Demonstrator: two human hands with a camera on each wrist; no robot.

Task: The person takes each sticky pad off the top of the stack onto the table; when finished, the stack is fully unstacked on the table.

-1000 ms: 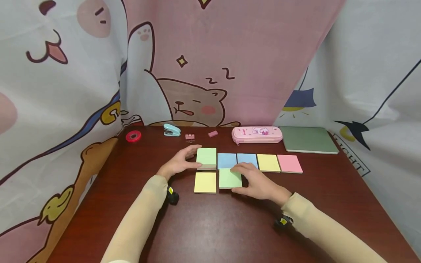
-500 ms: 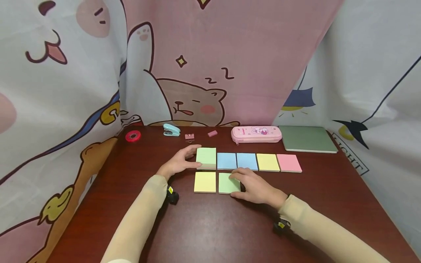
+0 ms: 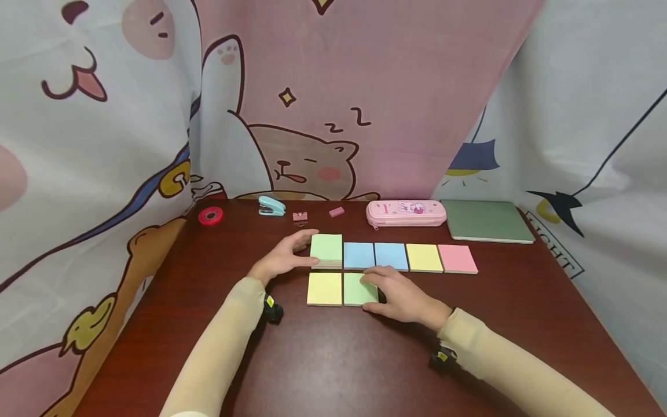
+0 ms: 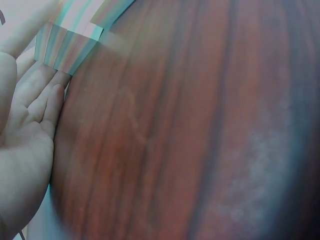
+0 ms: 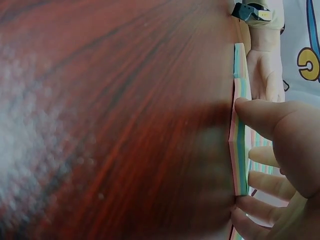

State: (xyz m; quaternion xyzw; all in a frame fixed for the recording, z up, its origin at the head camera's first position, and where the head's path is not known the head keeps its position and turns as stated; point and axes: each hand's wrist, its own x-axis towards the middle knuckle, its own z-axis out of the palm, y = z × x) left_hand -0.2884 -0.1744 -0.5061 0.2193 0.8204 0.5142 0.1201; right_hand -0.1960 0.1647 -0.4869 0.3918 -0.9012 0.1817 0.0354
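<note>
My left hand [image 3: 279, 259] holds a stack of sticky note pads [image 3: 326, 248] with a green one on top, thumb at its front edge and fingers behind. In the left wrist view the stack's striped sides [image 4: 67, 50] rise beyond the fingers. My right hand [image 3: 411, 300] grips a green sticky note pad [image 3: 356, 291] lying in the front row, thumb on its near edge and fingers over its right part. Directly left of it lies a yellow pad [image 3: 325, 289]. From the right wrist view, the pad's layered edge [image 5: 238, 162] shows beside the thumb.
Two blue pads [image 3: 358, 255], another yellow pad [image 3: 424, 258] and a pink pad [image 3: 458, 259] continue the back row. Behind them are red tape [image 3: 211, 215], a stapler [image 3: 272, 206], a binder clip [image 3: 300, 216], a small pink block [image 3: 337, 212], a pencil case [image 3: 406, 214] and a green notebook [image 3: 488, 221].
My right hand has lowered the green pad toward me onto the table, then slid it left against the yellow pad. My left hand has stayed at the stack.
</note>
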